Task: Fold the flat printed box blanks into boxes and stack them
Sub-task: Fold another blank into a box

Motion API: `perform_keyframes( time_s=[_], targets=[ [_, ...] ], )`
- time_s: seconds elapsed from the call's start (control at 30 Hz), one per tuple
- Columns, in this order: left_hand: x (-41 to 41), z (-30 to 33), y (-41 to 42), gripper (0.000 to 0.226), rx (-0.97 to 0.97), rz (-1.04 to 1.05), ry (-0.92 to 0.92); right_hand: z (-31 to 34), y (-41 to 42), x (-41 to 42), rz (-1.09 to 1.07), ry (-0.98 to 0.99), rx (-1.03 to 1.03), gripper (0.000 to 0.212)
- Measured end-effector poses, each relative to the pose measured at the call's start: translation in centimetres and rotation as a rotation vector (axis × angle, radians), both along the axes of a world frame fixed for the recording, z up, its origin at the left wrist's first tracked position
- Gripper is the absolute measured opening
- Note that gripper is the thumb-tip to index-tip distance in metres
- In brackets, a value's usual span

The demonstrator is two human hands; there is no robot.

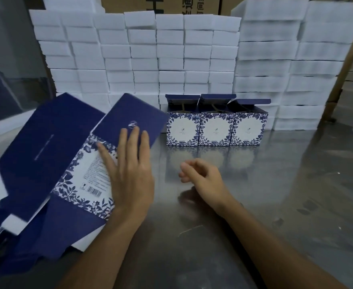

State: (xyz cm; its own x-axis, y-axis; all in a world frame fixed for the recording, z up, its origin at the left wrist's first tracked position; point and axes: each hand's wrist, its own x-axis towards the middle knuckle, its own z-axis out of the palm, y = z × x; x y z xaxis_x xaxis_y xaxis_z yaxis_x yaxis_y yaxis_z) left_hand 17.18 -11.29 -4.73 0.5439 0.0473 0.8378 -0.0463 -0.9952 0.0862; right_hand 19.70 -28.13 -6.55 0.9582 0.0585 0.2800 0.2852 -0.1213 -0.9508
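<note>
A flat box blank (83, 170), navy with a blue-and-white floral panel and a barcode, lies on top of a pile of more blanks (14, 226) at the left of the steel table. My left hand (129, 172) rests flat on the top blank, palm down, fingers spread over its navy flap. My right hand (202, 176) hovers just above the bare table to the right, fingers loosely curled, holding nothing. Three folded boxes (216, 130) stand side by side at the back of the table, their navy top flaps standing open.
The steel table (275, 205) is shiny and reflects the boxes. A wall of stacked white foam blocks (171, 55) runs along the back, taller at the right. Brown cartons (181, 5) stand behind it. A grey partition closes off the left.
</note>
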Motion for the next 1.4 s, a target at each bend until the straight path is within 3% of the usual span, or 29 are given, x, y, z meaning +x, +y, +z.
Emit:
perform_keyframes(
  time_s=[0.1,0.23,0.33,0.47,0.57,0.77,0.9,1.07,1.17,1.3,1.4],
  targets=[
    [-0.4,-0.4,-2.0,0.061,0.114,-0.165,-0.046,1.2,0.7,-0.6,0.190,0.176,0.211,0.039],
    [-0.5,-1.0,-3.8,0.059,0.128,-0.350,-0.004,1.5,1.5,-0.9,0.420,0.344,0.431,0.038],
    [-0.7,-1.3,-4.5,0.075,0.086,-0.504,0.078,1.5,1.5,-0.9,0.410,0.377,0.557,0.038],
    [-0.9,-1.6,-4.8,0.090,0.001,-0.630,0.221,0.4,1.0,-0.6,0.260,0.230,0.395,0.021],
    [-1.1,-1.6,-4.6,0.074,-0.036,-0.690,0.300,-0.3,0.9,-0.5,0.162,0.200,0.340,0.020],
    [-0.1,-1.4,-3.0,0.042,-0.005,-0.464,0.230,0.0,-0.3,0.9,-0.122,0.183,0.552,0.016],
    [0.9,-2.1,-1.1,0.031,-0.111,-0.297,0.224,0.1,-2.2,1.8,-0.324,0.154,0.642,0.030],
    [1.5,-1.9,0.2,0.037,-0.291,-0.195,0.164,0.1,-4.0,2.4,-0.401,0.123,0.674,0.026],
    [1.4,-1.6,0.7,0.034,-0.382,-0.238,0.162,-0.3,-4.8,2.9,-0.429,0.140,0.683,0.018],
    [1.0,-1.0,1.2,0.047,-0.496,-0.261,0.126,-0.6,-5.8,3.3,-0.526,0.113,0.618,0.005],
    [1.1,-1.2,1.6,0.053,-0.639,-0.331,0.169,-0.5,-6.1,3.3,-0.512,0.120,0.598,0.009]
  ],
)
